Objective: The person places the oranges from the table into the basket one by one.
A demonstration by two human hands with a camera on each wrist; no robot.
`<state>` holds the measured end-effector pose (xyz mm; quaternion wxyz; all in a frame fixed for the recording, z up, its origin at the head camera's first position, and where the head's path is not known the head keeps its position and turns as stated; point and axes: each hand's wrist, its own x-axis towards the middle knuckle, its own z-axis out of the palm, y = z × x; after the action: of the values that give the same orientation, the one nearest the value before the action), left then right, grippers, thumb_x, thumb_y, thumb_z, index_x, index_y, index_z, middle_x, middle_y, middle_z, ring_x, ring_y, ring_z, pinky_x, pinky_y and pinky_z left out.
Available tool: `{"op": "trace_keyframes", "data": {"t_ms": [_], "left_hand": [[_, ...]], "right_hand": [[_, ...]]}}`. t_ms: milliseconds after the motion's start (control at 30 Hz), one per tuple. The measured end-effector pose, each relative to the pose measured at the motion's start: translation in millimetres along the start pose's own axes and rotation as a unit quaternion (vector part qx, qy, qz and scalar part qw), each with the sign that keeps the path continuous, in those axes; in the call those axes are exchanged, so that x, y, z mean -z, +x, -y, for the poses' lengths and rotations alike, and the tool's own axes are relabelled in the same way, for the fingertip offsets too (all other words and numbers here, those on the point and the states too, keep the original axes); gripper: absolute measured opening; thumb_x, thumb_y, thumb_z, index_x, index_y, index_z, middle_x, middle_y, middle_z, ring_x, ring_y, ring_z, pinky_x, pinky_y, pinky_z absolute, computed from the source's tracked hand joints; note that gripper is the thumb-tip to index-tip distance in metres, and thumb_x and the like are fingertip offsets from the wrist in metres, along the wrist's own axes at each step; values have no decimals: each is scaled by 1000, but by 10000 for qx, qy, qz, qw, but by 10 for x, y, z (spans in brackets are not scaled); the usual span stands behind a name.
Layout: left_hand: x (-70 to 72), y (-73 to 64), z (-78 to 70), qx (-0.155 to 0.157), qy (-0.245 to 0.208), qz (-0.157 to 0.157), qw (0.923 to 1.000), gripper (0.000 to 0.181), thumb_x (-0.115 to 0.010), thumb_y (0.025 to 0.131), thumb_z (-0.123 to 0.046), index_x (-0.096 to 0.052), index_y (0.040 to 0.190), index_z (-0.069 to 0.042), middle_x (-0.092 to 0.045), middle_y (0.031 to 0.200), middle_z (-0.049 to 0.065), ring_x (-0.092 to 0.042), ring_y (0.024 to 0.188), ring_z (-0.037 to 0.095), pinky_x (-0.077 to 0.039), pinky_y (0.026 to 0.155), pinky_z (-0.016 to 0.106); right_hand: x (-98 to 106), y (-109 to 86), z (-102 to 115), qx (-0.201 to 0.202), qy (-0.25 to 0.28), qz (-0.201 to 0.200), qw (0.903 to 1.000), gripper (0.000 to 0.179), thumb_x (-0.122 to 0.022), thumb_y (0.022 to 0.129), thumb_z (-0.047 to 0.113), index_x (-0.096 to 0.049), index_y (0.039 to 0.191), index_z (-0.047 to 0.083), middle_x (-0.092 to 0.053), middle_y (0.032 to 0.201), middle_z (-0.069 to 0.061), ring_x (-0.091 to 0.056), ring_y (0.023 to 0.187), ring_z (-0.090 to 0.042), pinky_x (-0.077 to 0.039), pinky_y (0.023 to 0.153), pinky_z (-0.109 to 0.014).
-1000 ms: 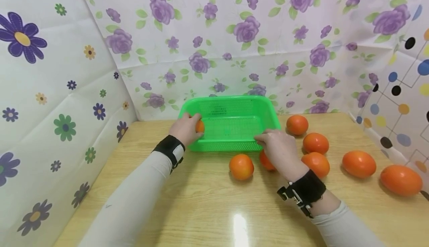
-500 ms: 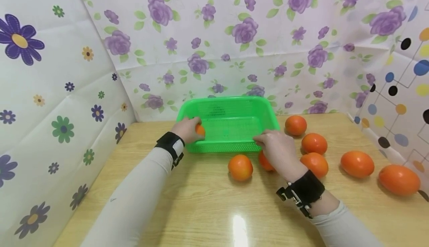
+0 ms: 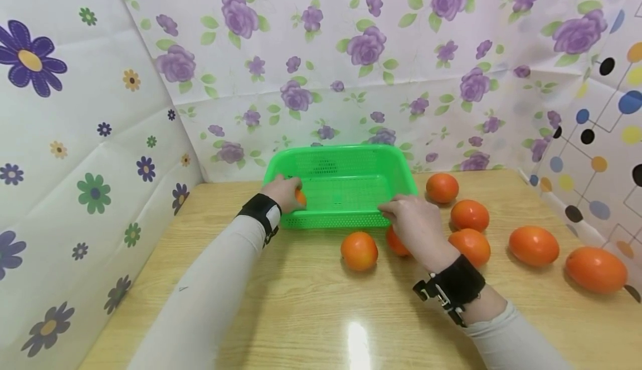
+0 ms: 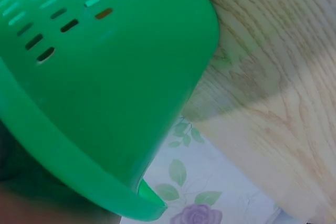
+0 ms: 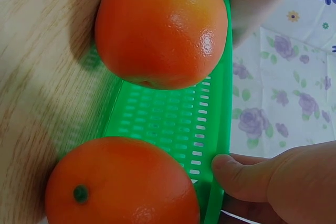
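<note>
A green plastic basket (image 3: 333, 219) with slotted walls sits at the back of the table. My left hand (image 3: 283, 193) reaches over its left end and grips an orange (image 3: 301, 198) inside, mostly hidden by the fingers. At the front right, my right hand (image 3: 415, 224) pinches the basket's rim; in the right wrist view the thumb (image 5: 239, 174) lies on that rim. One orange (image 3: 396, 242) is partly hidden under the right hand, and another orange (image 3: 359, 251) lies in front of the basket. The left wrist view shows mainly the basket's outer wall (image 4: 131, 82).
To the right of the basket lie several more oranges, among them a back one (image 3: 442, 188), a middle one (image 3: 534, 246) and a far-right one (image 3: 596, 269). Flowered sheets (image 3: 301, 69) hang behind and at both sides of the wooden table (image 3: 291, 314).
My left hand has shifted slightly, with its wrist moving a little to the right, and still holds the orange in the basket. The right hand stays on the rim.
</note>
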<state>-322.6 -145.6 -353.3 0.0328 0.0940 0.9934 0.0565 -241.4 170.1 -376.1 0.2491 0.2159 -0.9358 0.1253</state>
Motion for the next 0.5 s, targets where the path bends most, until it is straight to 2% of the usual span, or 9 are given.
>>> {"op": "trace_keyframes", "data": {"t_ms": [133, 333, 500], "left_hand": [[-6, 8, 10, -31, 21, -11, 10000, 60, -77, 83, -41, -59, 134, -14, -53, 116, 15, -52, 102, 28, -49, 82, 41], [79, -79, -45, -69, -65, 92, 9999, 62, -77, 84, -39, -58, 138, -13, -54, 123, 16, -52, 106, 29, -49, 85, 41], [89, -113, -55, -126, -105, 57, 9999, 62, -76, 86, -39, -57, 139, -14, -53, 129, 17, -53, 108, 30, -48, 87, 42]], "right_hand": [[6, 0, 14, -3, 4, -6, 10000, 20, -74, 89, 23, -79, 108, 24, -69, 91, 6, -67, 80, -22, -52, 58, -39], [9, 1, 15, -44, -28, 28, 10000, 20, -74, 89, 24, -79, 108, 23, -68, 91, 5, -67, 80, -22, -51, 58, -40], [21, -3, 25, -77, -26, 77, 9999, 20, -74, 89, 23, -79, 109, 23, -69, 91, 5, -67, 81, -23, -52, 59, -40]]}}
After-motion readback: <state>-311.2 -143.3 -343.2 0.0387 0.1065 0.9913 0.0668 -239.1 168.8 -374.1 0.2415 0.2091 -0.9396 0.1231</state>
